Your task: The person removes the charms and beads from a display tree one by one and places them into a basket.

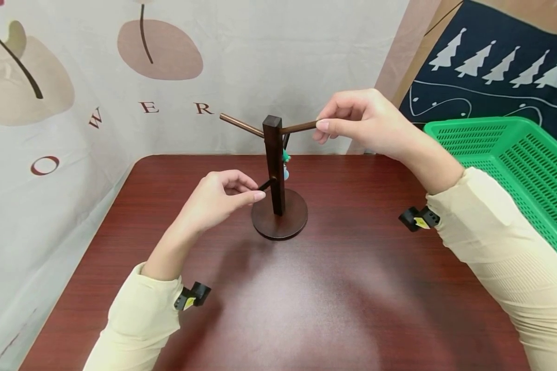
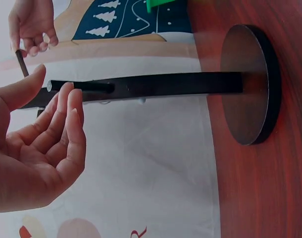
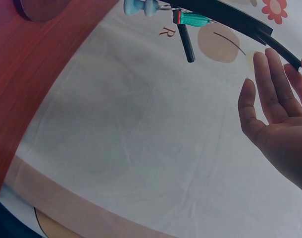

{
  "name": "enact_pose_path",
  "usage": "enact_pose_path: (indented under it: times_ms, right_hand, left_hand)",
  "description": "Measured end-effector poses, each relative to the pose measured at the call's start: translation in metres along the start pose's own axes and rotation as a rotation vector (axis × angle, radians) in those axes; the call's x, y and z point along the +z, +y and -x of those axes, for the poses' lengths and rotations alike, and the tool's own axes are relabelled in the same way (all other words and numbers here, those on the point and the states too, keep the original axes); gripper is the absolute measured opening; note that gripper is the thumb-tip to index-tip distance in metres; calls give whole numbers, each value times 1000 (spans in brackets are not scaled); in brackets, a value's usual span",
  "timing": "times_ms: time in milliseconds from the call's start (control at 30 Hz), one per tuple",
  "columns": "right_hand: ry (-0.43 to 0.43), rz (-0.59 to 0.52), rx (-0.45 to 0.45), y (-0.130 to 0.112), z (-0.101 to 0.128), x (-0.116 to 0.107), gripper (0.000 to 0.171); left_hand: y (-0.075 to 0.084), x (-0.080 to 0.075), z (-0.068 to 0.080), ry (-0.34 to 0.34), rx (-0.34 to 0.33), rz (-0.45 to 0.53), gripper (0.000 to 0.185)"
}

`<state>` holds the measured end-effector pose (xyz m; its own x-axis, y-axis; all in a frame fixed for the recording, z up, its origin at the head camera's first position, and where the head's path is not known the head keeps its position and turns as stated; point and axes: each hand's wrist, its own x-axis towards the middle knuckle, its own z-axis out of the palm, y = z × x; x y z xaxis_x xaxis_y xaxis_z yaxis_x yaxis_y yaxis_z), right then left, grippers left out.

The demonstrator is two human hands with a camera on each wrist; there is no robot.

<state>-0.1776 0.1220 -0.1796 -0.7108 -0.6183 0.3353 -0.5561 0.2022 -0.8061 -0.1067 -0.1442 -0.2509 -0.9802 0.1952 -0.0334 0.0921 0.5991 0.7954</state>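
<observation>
Pegs (image 1: 299,127) of stand (image 1: 274,165) sit between both hands' fingers (image 1: 324,125).

A reddish-brown wooden table (image 1: 353,309) stands against a pale cloth backdrop (image 1: 260,62) printed with flowers and letters. A dark fabric with white trees (image 1: 492,77) hangs behind its far-right corner.

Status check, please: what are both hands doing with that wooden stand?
Left hand pinches lower peg. Right hand pinches upper peg. Stand upright. Nothing blocking.
</observation>
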Motion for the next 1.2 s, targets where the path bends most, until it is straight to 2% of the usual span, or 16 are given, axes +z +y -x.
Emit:
enact_pose_path:
  times_ms: [233, 533, 733, 900, 1033, 1200]
  right_hand:
    - [-7, -5, -4, 1, 1, 0, 10]
    - [-1, 20, 39, 3, 4, 0, 10]
    - [-4, 13, 67, 10, 8, -1, 12]
    - [-22, 12, 111, 18, 14, -1, 13]
    - [-44, -40, 164, 27, 19, -1, 14]
    - [-64, -23, 176, 38, 24, -2, 16]
  left_hand:
    - [2, 8, 1, 81, -1, -14, 17]
    - [6, 11, 1, 119, 28, -28, 12]
    - [6, 11, 2, 160, 16, -19, 9]
    - [5, 10, 2, 168, 11, -22, 8]
    - [6, 10, 2, 167, 20, -41, 7]
    - [6, 10, 2, 171, 44, -60, 7]
